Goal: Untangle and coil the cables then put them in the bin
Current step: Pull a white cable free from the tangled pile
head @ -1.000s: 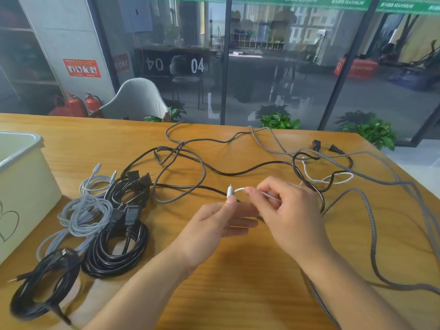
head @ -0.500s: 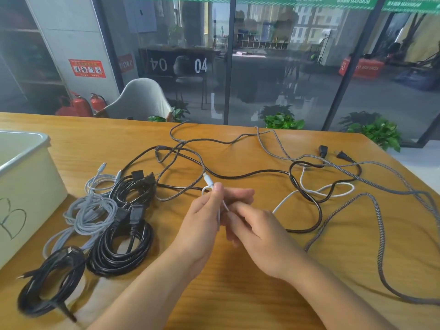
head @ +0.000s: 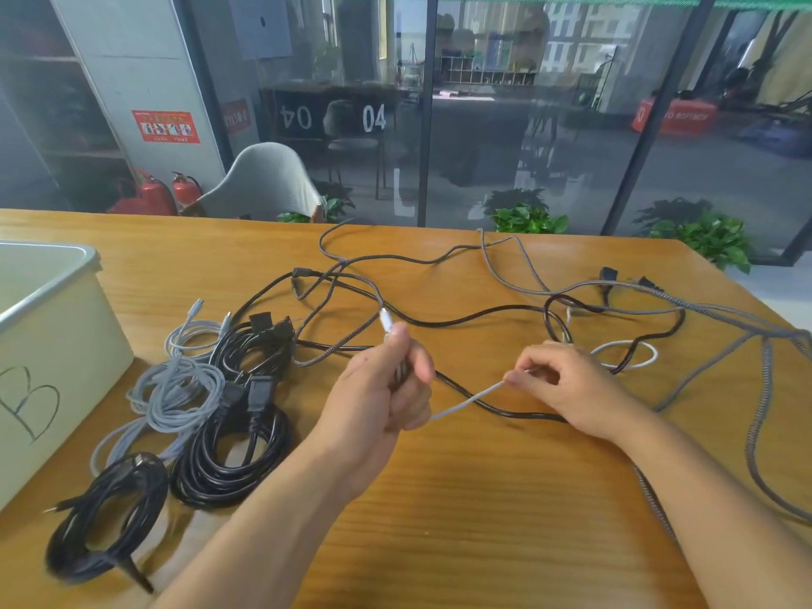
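While hands grip white cable (head: 465,402), table edge (head: 720,274) near.

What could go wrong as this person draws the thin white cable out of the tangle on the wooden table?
1. The thin white cable, held taut between the left hand and right hand, still loops through the glossy black cable; pulling may tighten that snag.
2. Pulling may also drag the long grey braided cable toward the table's right edge.
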The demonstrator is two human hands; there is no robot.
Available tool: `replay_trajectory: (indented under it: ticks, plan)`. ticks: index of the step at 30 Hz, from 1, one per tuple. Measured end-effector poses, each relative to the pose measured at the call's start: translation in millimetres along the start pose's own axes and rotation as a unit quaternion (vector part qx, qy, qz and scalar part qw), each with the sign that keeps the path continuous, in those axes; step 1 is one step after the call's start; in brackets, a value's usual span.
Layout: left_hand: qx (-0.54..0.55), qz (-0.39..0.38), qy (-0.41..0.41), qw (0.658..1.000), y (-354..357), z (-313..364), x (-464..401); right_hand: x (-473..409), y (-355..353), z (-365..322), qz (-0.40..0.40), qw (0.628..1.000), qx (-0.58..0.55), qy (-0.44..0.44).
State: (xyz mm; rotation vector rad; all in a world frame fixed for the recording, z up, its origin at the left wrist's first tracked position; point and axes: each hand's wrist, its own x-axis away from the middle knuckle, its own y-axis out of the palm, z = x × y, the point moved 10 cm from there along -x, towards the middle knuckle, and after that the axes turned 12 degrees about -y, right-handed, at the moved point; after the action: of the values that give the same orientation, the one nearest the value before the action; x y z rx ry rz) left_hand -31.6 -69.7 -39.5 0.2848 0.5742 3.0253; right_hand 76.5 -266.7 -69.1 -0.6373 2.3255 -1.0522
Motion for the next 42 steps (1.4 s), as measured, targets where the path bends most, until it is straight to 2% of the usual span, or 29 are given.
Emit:
replay_trajectory:
  ticks: [5, 8, 10, 16, 18, 22, 27, 31, 34, 37, 40, 42]
  plan:
    - [-0.014, -0.069, -0.017, 0.997, 13.2, 3.0, 8.6, -3.1, -26.5, 24.7, 0.049, 0.993, 0.108, 0.008]
    - [-0.006, -0.059, -0.024, 0.998, 3.5, 9.2, 10.9, 8.9, -52.4, 52.2, 0.089, 0.987, 0.119, 0.065]
    - [-0.007, -0.039, -0.025, 0.999, -3.3, 9.0, 7.6, 13.1, -58.6, 56.1, 0.113, 0.986, 0.099, 0.07]
    - [-0.05, -0.006, -0.037, 0.998, -10.5, -2.1, -1.6, 1.9, -32.5, -11.8, 0.094, 0.992, 0.074, -0.031]
    - [-0.057, -0.002, -0.036, 0.998, -11.1, -2.6, -1.6, -0.9, -18.3, -47.0, 0.059, 0.996, 0.013, -0.064]
    - [-0.064, 0.003, -0.032, 0.997, -12.1, -3.1, -1.7, 6.6, 35.2, -95.9, -0.105, 0.987, -0.096, -0.068]
    - [-0.038, -0.009, -0.041, 0.998, -9.0, -2.9, 1.1, 24.3, 86.3, -131.0, -0.232, 0.963, -0.079, -0.113]
    - [0.038, -0.114, -0.081, 0.989, 6.7, -5.3, 6.7, 21.4, 81.9, -125.3, -0.247, 0.963, -0.053, -0.096]
    - [0.022, -0.216, -0.119, 0.969, 23.7, -13.0, 14.4, 13.4, 65.6, -104.3, -0.208, 0.975, 0.015, -0.08]
    - [-0.065, -0.252, -0.137, 0.956, 32.1, -24.2, 19.9, 7.2, 41.0, -74.8, -0.124, 0.988, 0.085, -0.042]
    - [-0.143, -0.254, -0.142, 0.946, 37.5, -34.9, 20.1, 5.8, 2.4, -70.2, 0.034, 0.988, 0.142, -0.048]
    - [-0.201, -0.214, -0.141, 0.945, 35.0, -42.7, 14.1, 11.4, -21.1, -85.7, 0.146, 0.974, 0.151, -0.08]
